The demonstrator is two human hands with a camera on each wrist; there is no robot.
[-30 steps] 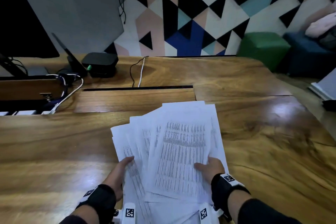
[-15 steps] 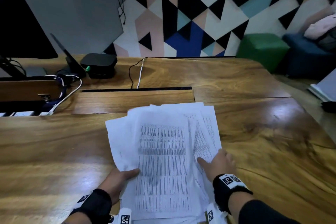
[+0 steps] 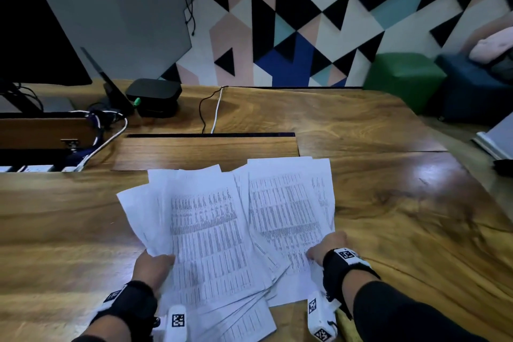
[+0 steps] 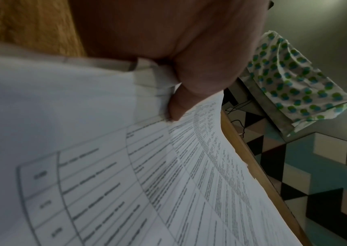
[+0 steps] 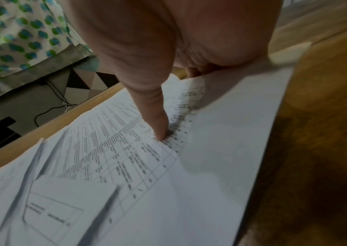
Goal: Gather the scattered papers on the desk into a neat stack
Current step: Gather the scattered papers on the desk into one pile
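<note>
Head view looks down on the desk [image 3: 388,125]; both wrist views sit close over the same papers [image 3: 211,233].

Papers [image 3: 222,230]: white A4 sheets w/ dense printed tables, fanned out unevenly, overlapping, not squared. Two loose clumps, left one angled, right one straighter, corners sticking out near edge. Lying on wooden desk [image 3: 388,203] right in front of me, near edges lifted slightly.
</note>
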